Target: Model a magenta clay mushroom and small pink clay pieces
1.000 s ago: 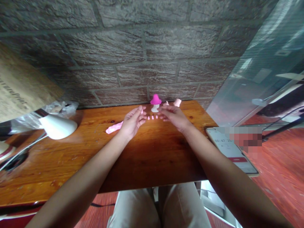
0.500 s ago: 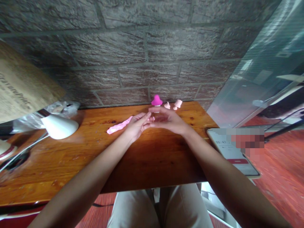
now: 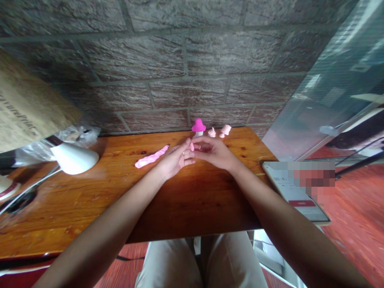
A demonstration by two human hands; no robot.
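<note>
My left hand (image 3: 177,160) and my right hand (image 3: 216,153) meet over the middle of the wooden table. Between their fingertips is a small piece of pink clay (image 3: 192,147), pinched by both. Just behind my fingers stands a mushroom figure (image 3: 198,125) with a bright pink cap and a white stem, the stem's foot partly covered. A long strip of pink clay (image 3: 151,157) lies left of my left hand. Beyond my right hand are a small pale pink lump (image 3: 211,132) and a larger pale pink lump (image 3: 225,130). My right fingers largely hide the tiny pink bits on the table.
A phone (image 3: 295,192) showing a timer lies at the table's right edge. On the left are a white cone-shaped object (image 3: 75,158), a clear plastic bag (image 3: 33,150) and a brown printed paper surface (image 3: 27,108). A brick-patterned wall (image 3: 168,60) rises behind the table.
My hands have come together from either side of the mushroom. The small pink clay piece, earlier in my left fingers, has moved right and now sits between both hands' fingertips.
</note>
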